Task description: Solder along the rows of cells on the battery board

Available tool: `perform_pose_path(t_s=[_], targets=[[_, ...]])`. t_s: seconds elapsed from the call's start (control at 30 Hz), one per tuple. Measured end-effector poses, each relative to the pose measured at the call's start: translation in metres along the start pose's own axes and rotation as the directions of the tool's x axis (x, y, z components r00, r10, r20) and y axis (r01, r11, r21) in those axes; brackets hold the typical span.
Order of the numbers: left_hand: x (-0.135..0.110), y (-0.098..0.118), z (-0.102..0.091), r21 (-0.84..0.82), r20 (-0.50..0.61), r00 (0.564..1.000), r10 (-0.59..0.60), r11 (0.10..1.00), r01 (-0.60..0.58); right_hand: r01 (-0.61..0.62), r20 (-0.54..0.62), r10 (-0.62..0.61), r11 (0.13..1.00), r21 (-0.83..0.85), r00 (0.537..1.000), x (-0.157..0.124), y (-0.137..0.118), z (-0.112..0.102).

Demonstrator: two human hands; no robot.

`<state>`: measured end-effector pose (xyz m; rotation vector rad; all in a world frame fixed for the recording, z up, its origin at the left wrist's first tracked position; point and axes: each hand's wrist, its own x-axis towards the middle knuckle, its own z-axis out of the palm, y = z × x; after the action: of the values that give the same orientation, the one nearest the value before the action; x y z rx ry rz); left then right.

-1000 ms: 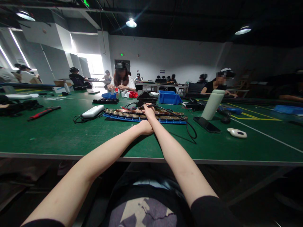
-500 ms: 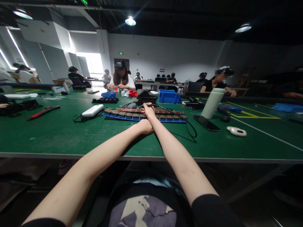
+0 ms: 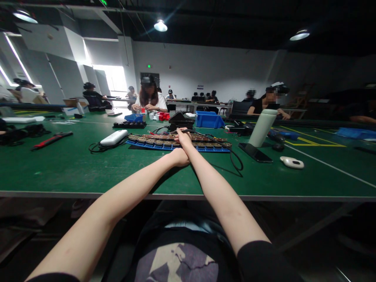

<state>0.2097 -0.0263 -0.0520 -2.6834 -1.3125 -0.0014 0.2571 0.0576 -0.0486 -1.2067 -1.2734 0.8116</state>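
Observation:
My right hand (image 3: 184, 138) lies over a long blue rack (image 3: 164, 148) holding several rows of gold-coloured strips. Its fingers are bent together around a slim dark piece, too small to make out, near a black cable (image 3: 237, 162) that loops off to the right. Beneath the right wrist, my left hand (image 3: 178, 156) rests just in front of the rack; its fingers are hidden by the right forearm. The two arms cross at the wrists.
Left of the rack lie a white power bank (image 3: 114, 138) and a red-and-black tool (image 3: 51, 141). To the right are a pale green bottle (image 3: 262, 128), a phone (image 3: 255, 152) and a cream case (image 3: 291, 162). A blue bin (image 3: 209, 120) stands behind. Opposite sits a person (image 3: 149, 98).
The view has shifted very slightly, so everything on the table sits a little further left. My hands keep the same crossed position over the rack.

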Motion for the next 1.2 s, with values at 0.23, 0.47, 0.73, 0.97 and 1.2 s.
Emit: perform_pose_path(t_s=[0.23, 0.47, 0.73, 0.97, 1.2], targets=[[0.0021, -0.0013, 0.0021, -0.001, -0.004, 1.0, 0.005, 1.0, -0.005, -0.005, 0.002, 0.005, 1.0, 0.002, 1.0, -0.0027, -0.0022, -0.0009], [0.0016, -0.0009, 0.002, -0.007, -0.014, 1.0, 0.012, 1.0, -0.012, -0.024, -0.006, 0.024, 1.0, 0.016, 1.0, -0.0031, -0.0027, -0.0011], [0.003, -0.0021, 0.0025, 0.004, 0.001, 1.0, 0.008, 1.0, -0.008, -0.044, 0.007, 0.044, 0.999, 0.032, 0.999, -0.0057, -0.0053, -0.0017], [0.0019, -0.0009, 0.0012, 0.014, -0.005, 1.0, 0.013, 1.0, -0.013, -0.051, 0.006, 0.051, 0.998, 0.021, 0.999, -0.0088, -0.0082, -0.0032], [0.0024, -0.0001, 0.0009, 0.02, 0.004, 1.0, 0.016, 1.0, -0.016, -0.049, 0.011, 0.049, 0.999, 0.001, 0.999, -0.0087, -0.0078, -0.0036]])
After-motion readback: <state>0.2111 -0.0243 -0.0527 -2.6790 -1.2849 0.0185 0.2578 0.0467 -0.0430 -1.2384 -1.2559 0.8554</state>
